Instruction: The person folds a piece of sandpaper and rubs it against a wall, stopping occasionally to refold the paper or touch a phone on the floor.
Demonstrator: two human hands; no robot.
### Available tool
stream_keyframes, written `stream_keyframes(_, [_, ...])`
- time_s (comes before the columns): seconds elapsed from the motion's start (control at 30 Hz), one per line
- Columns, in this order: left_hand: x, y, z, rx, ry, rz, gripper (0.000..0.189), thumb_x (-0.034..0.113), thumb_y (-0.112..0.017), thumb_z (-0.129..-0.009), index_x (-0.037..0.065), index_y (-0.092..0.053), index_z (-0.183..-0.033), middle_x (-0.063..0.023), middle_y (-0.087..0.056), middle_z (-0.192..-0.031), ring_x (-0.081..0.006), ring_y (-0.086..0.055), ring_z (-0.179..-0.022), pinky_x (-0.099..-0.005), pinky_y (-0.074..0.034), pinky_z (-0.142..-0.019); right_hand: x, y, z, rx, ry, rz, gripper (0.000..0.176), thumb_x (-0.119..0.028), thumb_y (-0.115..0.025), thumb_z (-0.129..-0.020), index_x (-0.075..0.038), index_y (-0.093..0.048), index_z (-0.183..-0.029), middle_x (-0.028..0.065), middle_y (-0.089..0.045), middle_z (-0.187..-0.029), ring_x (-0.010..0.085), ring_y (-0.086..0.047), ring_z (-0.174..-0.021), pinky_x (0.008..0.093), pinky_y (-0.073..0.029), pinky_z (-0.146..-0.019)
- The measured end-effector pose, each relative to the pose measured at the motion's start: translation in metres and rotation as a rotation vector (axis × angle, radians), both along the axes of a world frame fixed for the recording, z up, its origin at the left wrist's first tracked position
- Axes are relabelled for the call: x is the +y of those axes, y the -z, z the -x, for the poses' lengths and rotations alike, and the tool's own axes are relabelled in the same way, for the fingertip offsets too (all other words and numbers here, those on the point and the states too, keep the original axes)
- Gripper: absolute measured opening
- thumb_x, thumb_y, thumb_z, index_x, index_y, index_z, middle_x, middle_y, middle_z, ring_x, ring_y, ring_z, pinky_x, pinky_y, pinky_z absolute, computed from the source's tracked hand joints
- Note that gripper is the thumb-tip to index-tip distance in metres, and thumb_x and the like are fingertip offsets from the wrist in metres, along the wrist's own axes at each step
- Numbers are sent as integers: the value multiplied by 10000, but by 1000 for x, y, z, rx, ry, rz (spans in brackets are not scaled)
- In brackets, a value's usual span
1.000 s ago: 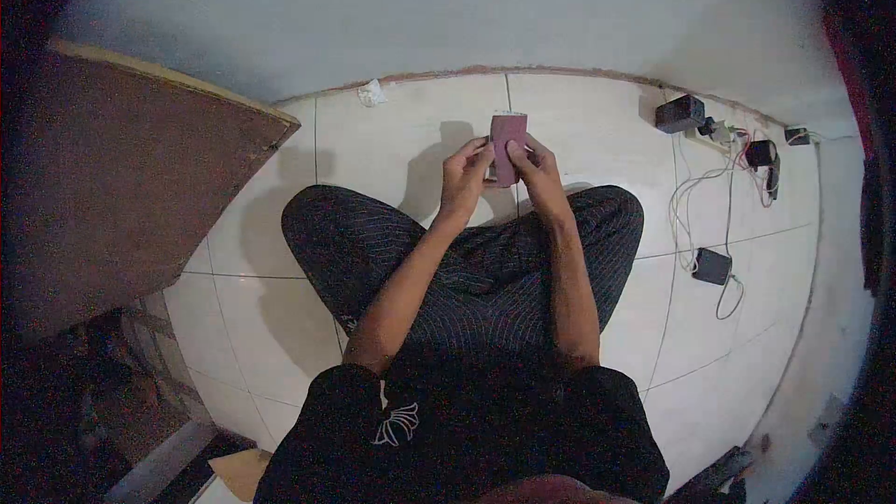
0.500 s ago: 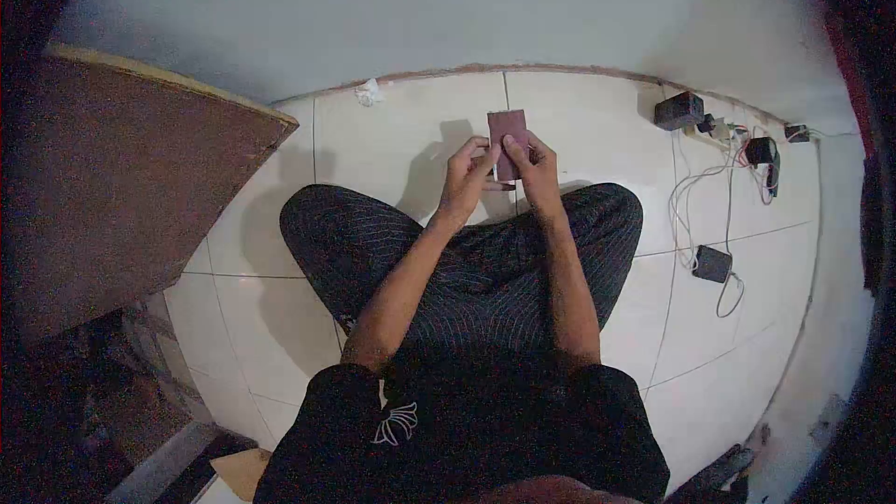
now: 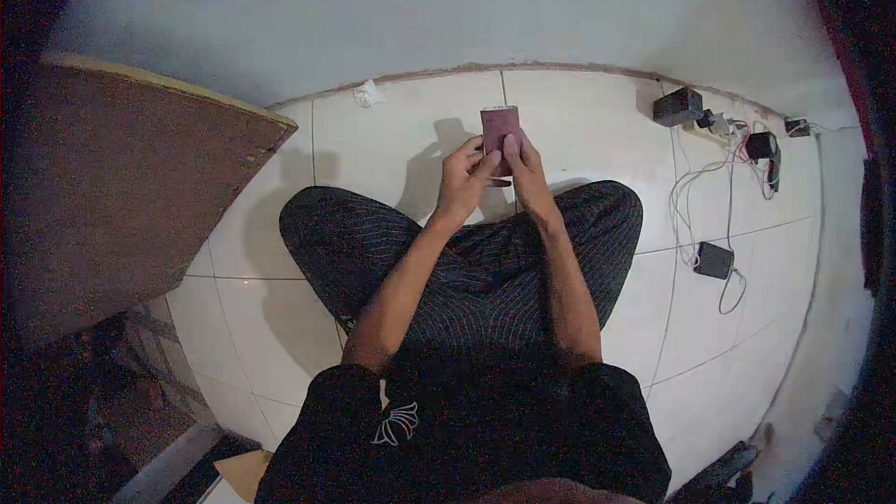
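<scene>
A flat maroon rectangular item (image 3: 499,123) with a pale top edge is held upright between both hands, above my crossed legs. My left hand (image 3: 461,183) grips its left side, with the thumb pressed on the face near the lower edge. On the right side, my right hand (image 3: 530,181) is closed round it, its thumb laid up the front. Behind the hands, a second narrow maroon strip (image 3: 499,183) shows below the item's bottom edge. Most of the back and the fingers behind it are hidden.
Brown board (image 3: 149,187) leans in at the left. Crumpled white paper (image 3: 368,93) lies by the wall. At right are a black box (image 3: 679,106), plugs, tangled cables (image 3: 689,189) and a black adapter (image 3: 714,260) on the tiled floor.
The maroon item and both hands have shifted slightly left and up. Its pale top edge shows more now, and my left thumb lies further over its face.
</scene>
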State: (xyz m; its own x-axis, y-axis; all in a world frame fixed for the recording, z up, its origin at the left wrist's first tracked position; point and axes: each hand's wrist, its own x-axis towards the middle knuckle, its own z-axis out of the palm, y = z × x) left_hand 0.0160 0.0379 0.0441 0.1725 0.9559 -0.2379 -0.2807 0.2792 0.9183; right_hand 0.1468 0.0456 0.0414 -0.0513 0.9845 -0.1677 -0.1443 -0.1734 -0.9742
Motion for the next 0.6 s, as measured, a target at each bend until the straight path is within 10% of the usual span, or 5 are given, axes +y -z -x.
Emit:
stream_keyframes(0.3, [-3, 2, -4, 318, 192, -159, 443, 200, -612, -916, -45, -493, -1265, -131, -662, -1013, -169, -654, -851, -302, -599, -663, 9, -10, -25, 41, 171, 24, 366, -215, -681, -863, -5, -609, -1154, 93, -665, -978, 134, -603, -864, 278, -490, -789])
stream_keyframes(0.6, [-6, -3, -8, 88, 220, -83, 448, 158, -654, -885, -34, -508, -1262, -111, -667, -1001, -140, -646, -809, -273, -572, -643, 5, -13, -18, 160, 253, 160, 310, -183, -636, -900, 26, -603, -1126, 86, -658, -902, 130, -619, -785, 261, -510, -672])
